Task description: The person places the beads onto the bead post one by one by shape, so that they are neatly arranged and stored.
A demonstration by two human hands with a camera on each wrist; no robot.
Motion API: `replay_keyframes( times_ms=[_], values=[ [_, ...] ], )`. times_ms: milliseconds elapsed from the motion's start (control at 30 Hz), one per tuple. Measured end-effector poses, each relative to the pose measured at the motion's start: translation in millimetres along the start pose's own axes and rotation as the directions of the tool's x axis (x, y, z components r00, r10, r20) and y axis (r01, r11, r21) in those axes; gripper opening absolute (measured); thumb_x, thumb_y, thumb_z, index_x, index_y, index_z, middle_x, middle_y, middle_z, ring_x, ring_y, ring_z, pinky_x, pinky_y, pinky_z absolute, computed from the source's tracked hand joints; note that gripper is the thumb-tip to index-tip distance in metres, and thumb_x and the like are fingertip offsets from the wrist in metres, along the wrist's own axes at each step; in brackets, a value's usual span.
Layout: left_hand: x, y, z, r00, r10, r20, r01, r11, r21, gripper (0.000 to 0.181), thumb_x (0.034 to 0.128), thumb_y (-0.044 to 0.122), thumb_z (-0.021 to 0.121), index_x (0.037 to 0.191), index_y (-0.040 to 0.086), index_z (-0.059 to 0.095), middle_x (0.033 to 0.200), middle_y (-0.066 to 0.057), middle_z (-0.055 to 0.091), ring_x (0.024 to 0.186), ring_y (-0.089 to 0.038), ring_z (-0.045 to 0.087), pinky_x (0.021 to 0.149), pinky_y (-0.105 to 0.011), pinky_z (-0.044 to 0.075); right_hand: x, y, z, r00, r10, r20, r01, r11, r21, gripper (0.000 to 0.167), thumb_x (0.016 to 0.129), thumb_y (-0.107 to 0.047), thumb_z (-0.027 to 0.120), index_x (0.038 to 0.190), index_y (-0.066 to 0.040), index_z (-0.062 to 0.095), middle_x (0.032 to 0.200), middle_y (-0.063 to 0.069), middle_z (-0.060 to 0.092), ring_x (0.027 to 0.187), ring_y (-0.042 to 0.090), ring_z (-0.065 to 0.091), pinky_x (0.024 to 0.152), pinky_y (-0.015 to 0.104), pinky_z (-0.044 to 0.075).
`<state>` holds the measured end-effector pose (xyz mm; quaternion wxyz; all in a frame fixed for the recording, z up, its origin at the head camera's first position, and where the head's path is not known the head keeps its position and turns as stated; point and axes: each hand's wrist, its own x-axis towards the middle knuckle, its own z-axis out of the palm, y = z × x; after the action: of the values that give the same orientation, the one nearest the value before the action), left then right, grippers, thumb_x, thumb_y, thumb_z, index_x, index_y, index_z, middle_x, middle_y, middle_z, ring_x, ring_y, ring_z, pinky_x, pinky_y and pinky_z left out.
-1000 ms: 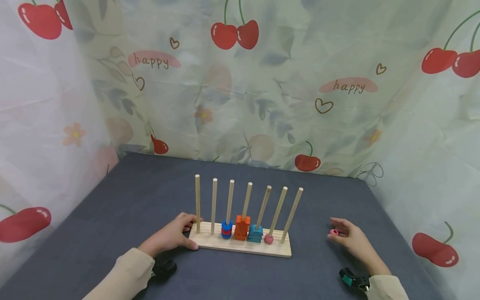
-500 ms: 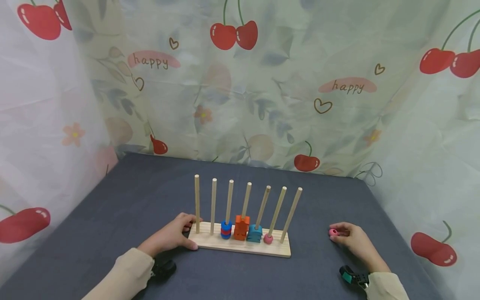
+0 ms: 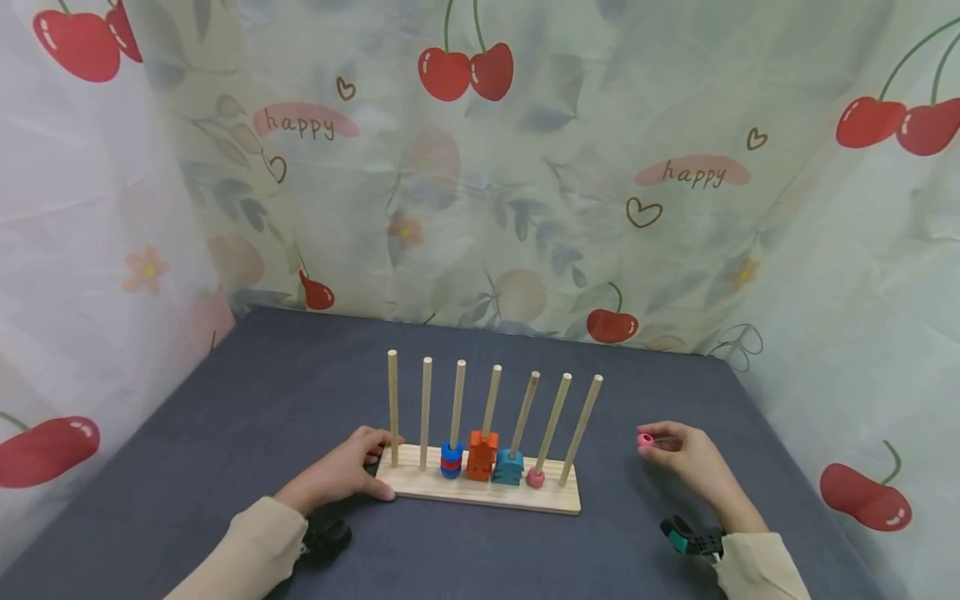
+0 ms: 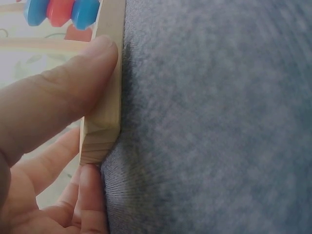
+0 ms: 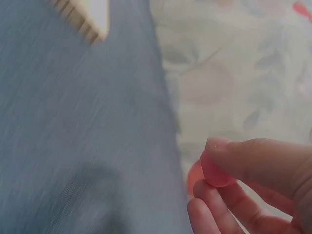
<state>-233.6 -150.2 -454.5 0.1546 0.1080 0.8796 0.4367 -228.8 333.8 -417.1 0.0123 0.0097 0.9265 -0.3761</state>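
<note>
My left hand [image 3: 337,473] grips the left end of a wooden peg board [image 3: 480,495], thumb along the front edge and fingers at its end and behind. Seven upright pegs stand on the board. Blue and red beads [image 3: 452,461] sit stacked on the third peg, orange blocks [image 3: 482,457] on the fourth, teal pieces [image 3: 508,468] on the fifth and one pink bead [image 3: 536,478] on the sixth. Right of the board, my right hand [image 3: 692,458] pinches another pink bead [image 5: 217,171] between thumb and fingertips, held above the table.
A dark grey cloth [image 3: 480,554] covers the table under the board. Behind and at both sides hangs a curtain [image 3: 480,208] printed with cherries. Each wrist carries a dark strap, the right strap [image 3: 692,540] showing a teal part.
My right hand, first low at the table with the pink bead, has lifted it and moved a little left toward the board. My left hand keeps its grip in the same place.
</note>
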Motion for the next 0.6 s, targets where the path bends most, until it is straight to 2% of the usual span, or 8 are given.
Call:
replay_keyframes(
  times_ms=[167, 267, 367, 467, 600],
  values=[
    [1.0, -0.7, 0.0, 1.0, -0.003, 0.0, 0.003, 1.0, 0.0, 0.072, 0.0664, 0.016, 0.089, 0.13, 0.009, 0.057, 0.117, -0.012, 0.045, 0.112, -0.029, 0.049, 0.1, -0.052, 0.04, -2.7, -28.4, 1.0, 0.998, -0.051, -0.04, 0.052, 0.998, 0.019, 0.05, 0.084, -0.037, 0.074, 0.122, -0.006, 0.065, 0.111, 0.011, 0.07, 0.094, 0.017, 0.068, 0.08, 0.035, 0.055],
    [0.9, -0.6, 0.0, 1.0, -0.007, 0.001, 0.007, 1.0, -0.004, 0.072, 0.0662, 0.017, 0.089, 0.13, 0.01, 0.057, 0.117, -0.012, 0.045, 0.112, -0.029, 0.049, 0.101, -0.053, 0.04, -7.0, -47.2, 1.9, 0.993, -0.084, -0.078, 0.088, 0.995, 0.047, 0.049, 0.085, -0.037, 0.074, 0.124, -0.008, 0.064, 0.112, 0.012, 0.069, 0.094, 0.016, 0.067, 0.078, 0.027, 0.054],
    [1.2, -1.2, 0.2, 1.0, -0.007, 0.003, 0.007, 1.0, 0.0, 0.072, 0.0661, 0.017, 0.089, 0.13, 0.01, 0.057, 0.117, -0.013, 0.045, 0.112, -0.03, 0.049, 0.1, -0.053, 0.04, -12.1, -64.6, 4.7, 0.983, -0.111, -0.149, 0.128, 0.985, 0.112, 0.048, 0.085, -0.033, 0.074, 0.125, -0.008, 0.063, 0.113, 0.012, 0.067, 0.093, 0.011, 0.066, 0.077, 0.019, 0.053],
    [1.9, -1.6, 0.5, 1.0, -0.01, 0.0, 0.01, 1.0, -0.003, 0.072, 0.0659, 0.018, 0.089, 0.13, 0.01, 0.057, 0.118, -0.013, 0.045, 0.112, -0.03, 0.049, 0.1, -0.053, 0.04, -17.0, -79.6, 8.6, 0.957, -0.133, -0.258, 0.184, 0.966, 0.183, 0.044, 0.085, -0.028, 0.075, 0.122, -0.009, 0.063, 0.112, 0.011, 0.066, 0.09, 0.003, 0.065, 0.076, 0.014, 0.052],
    [3.9, -3.4, 1.4, 1.0, -0.018, -0.012, 0.017, 1.0, -0.008, 0.072, 0.0647, 0.018, 0.09, 0.129, 0.011, 0.058, 0.118, -0.012, 0.045, 0.112, -0.029, 0.049, 0.1, -0.053, 0.04, -23.4, -97.8, 11.5, 0.902, -0.157, -0.403, 0.283, 0.919, 0.275, 0.039, 0.083, -0.021, 0.077, 0.118, -0.006, 0.064, 0.108, 0.001, 0.066, 0.089, -0.001, 0.064, 0.077, 0.013, 0.052]
  ],
)
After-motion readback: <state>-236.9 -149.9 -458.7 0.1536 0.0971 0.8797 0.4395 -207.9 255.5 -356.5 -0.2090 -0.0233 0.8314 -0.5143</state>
